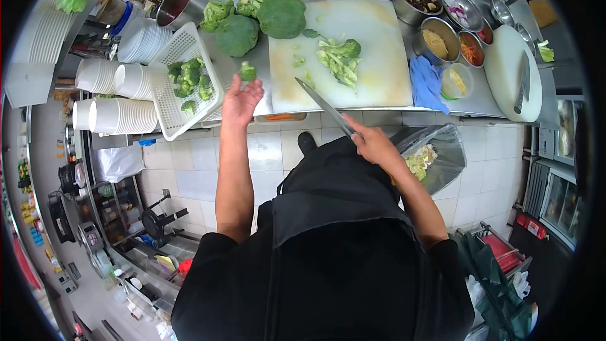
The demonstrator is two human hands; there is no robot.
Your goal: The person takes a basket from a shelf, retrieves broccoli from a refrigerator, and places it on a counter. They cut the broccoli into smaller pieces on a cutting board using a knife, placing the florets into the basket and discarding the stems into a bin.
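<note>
My left hand [242, 102] is spread flat with the fingers apart, just off the left edge of the big white rectangular plastic cutting board [379, 31]. A small knobbly green broccoli floret [247, 72] sits right at my fingertips; I cannot tell whether I am touching it. My right hand [372, 142] is closed around the handle of a long steel chef's knife [325, 106]. Its slim blade slants up over the near edge of the board, tip toward the centre.

On the middle of the board lies a loose heap of pale green broccoli stalk trimmings [341, 57], leafy and ragged. The rest of the board's smooth, faintly stained face is bare. At the far left corner are four rounded, bumpy whole broccoli heads [252, 12], one of them overlapping the board. Left of the board stands a white perforated plastic basket [183, 44], holding cut florets [189, 79]. A crumpled blue cloth [426, 82] touches the right edge. Round steel bowls [435, 38] crowd beyond that edge.
</note>
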